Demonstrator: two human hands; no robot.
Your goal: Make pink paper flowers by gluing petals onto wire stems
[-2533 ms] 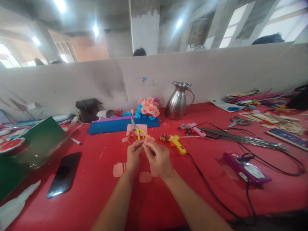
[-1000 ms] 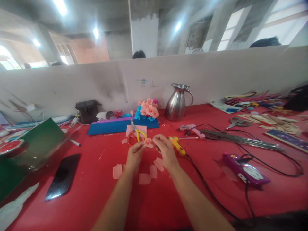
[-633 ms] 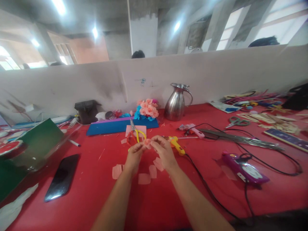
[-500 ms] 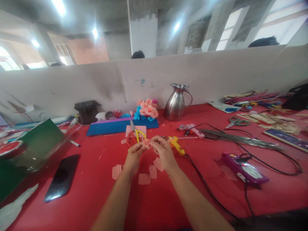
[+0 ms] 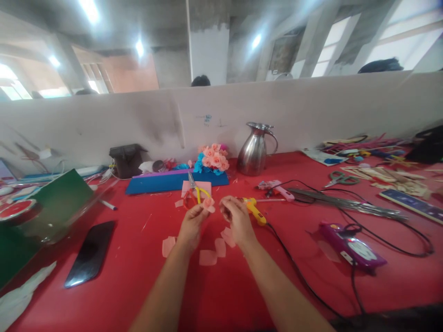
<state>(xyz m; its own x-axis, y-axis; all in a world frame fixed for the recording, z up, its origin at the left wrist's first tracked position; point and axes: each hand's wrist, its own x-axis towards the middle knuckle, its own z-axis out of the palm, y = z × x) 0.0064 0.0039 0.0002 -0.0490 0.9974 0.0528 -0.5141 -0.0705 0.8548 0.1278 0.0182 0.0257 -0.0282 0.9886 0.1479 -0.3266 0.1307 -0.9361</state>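
Observation:
My left hand [image 5: 192, 227] is closed in a pinch on a small pink paper flower [image 5: 208, 204], held up over the table. To its right, my right hand [image 5: 238, 219] is apart from the flower, its fingers loosely bent with nothing visible between them. Several cut pink paper petals [image 5: 208, 257] lie on the table below and between my hands. Just beyond the flower are pliers [image 5: 198, 190] with yellow and red handles, resting on a pink paper sheet [image 5: 187, 185]. A yellow glue gun [image 5: 255, 212] lies close to my right hand.
A bunch of pink and blue paper flowers [image 5: 215, 159] sits at the back beside a steel jug [image 5: 254, 152]. On the right are a purple power strip [image 5: 353, 244], cables, metal wires [image 5: 349, 203] and green-handled scissors [image 5: 342, 178]. A black phone [image 5: 90, 253] lies left.
My right hand has come off the pink flower and moved slightly right. The flower stays in my left hand, now more fully visible.

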